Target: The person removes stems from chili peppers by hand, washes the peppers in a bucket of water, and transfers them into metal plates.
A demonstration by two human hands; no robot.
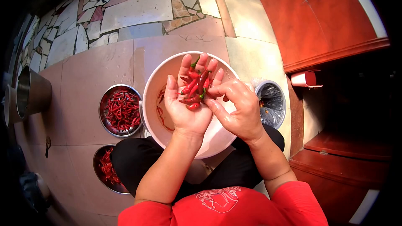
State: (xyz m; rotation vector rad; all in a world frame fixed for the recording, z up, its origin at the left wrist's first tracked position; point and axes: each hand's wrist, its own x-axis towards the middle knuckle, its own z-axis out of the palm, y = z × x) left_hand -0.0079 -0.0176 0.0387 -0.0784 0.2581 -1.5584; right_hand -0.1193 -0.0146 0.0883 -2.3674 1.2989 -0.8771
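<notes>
My left hand point(188, 119) lies palm up above a white bucket point(151, 81), with a small heap of red chili peppers point(195, 86) cradled on the palm and fingers. Several of the peppers have green stems. At the edge of this heap, my right hand point(243, 111) has its thumb and index finger pinched on a chili pepper near its green stem. Both hands look wet. Inside the bucket, a few more red peppers point(160, 111) show along the left wall; my hands hide part of the interior.
Left of the bucket stands a metal bowl point(101, 119) full of red chilies, with a second bowl point(97, 155) of chilies partly behind my knee. A bin lined with dark plastic point(272, 100) is at the right. A metal pot point(35, 92) stands far left; red wooden furniture point(318, 16) is at right.
</notes>
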